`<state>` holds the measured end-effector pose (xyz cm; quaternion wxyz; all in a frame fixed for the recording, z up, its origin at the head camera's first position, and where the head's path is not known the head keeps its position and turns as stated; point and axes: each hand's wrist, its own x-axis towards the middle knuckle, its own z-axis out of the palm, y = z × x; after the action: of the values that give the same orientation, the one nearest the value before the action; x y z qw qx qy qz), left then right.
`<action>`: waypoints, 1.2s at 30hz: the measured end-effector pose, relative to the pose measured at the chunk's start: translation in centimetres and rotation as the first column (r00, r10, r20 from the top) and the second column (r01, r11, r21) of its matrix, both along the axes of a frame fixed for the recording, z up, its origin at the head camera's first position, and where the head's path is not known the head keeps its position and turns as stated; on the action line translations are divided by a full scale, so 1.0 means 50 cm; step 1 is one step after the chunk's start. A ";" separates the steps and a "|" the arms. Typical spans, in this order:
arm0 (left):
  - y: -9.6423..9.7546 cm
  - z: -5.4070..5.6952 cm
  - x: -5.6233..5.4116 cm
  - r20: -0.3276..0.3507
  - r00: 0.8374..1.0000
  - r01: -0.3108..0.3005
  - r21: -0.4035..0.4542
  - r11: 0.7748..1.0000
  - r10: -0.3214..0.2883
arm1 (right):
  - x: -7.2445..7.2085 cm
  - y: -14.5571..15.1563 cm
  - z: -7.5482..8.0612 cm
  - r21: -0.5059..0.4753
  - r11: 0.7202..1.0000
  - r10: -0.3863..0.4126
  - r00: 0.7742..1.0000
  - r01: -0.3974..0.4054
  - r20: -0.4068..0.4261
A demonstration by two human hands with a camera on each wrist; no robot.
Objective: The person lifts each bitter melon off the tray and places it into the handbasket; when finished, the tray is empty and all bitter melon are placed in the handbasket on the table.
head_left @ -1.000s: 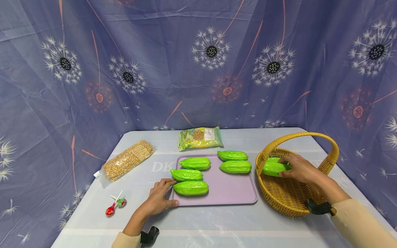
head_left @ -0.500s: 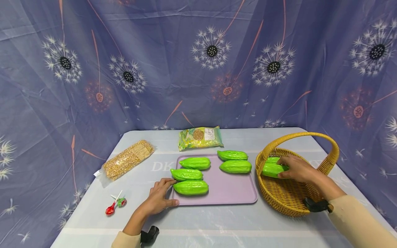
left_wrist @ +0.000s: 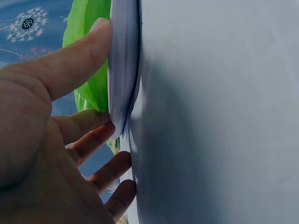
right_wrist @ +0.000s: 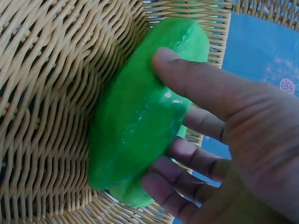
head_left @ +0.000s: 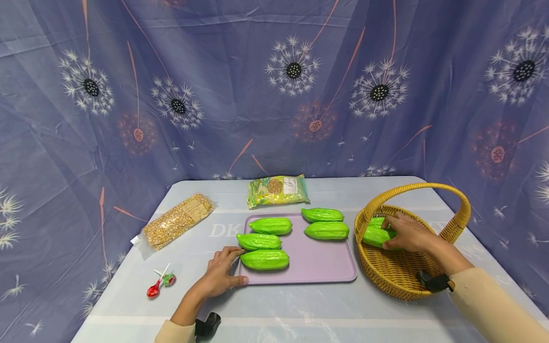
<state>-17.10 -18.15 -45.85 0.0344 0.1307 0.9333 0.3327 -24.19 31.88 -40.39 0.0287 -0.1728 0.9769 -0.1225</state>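
In the head view my right hand [head_left: 408,234] reaches inside the wicker basket [head_left: 396,272] at the right and grips a green bitter melon [head_left: 375,237]. In the right wrist view the thumb lies on that melon's upper face, with the fingers curled along its far side. A second melon [right_wrist: 133,192] shows partly underneath. My left hand [head_left: 220,272] rests at the left edge of the mauve tray [head_left: 319,264], thumb and index finger touching its rim, fingers relaxed. Near it, several bitter melons [head_left: 264,260] lie on the tray in two groups, left and back right.
A bag of corn kernels [head_left: 177,220] lies at the back left, and a green printed packet [head_left: 278,191] behind the tray. Two lollipops [head_left: 153,289] are at the front left. The basket's handle [head_left: 422,186] arches over my right hand. A patterned curtain [head_left: 240,95] hangs behind the table.
My right hand and the melon it grips have shifted slightly left and down inside the basket. The left hand and the tray stay put.
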 end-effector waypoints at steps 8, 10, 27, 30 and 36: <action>0.001 0.000 0.001 -0.012 1.000 0.003 -0.001 1.000 -0.003 | 0.002 0.001 -0.001 -0.027 0.999 0.030 1.000 -0.030 -0.004; 0.001 0.000 0.001 -0.014 1.000 0.002 -0.004 1.000 -0.002 | 0.001 0.001 -0.002 -0.034 0.999 0.038 0.999 -0.038 -0.006; 0.001 0.002 0.001 -0.011 1.000 -0.001 -0.013 1.000 0.001 | 0.001 0.000 -0.006 -0.041 0.998 0.054 0.998 -0.055 -0.026; 0.000 0.000 0.001 -0.015 1.000 -0.001 -0.014 1.000 0.001 | 0.001 0.001 -0.007 -0.040 0.998 0.056 0.998 -0.057 -0.026; 0.000 -0.003 0.000 -0.009 1.000 -0.004 -0.007 1.000 0.004 | 0.000 0.003 -0.007 -0.044 0.998 0.052 0.998 -0.053 -0.023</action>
<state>-17.11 -18.13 -45.97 0.0298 0.1301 0.9349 0.3288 -24.19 32.05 -40.74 0.0172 -0.2003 0.9693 -0.1416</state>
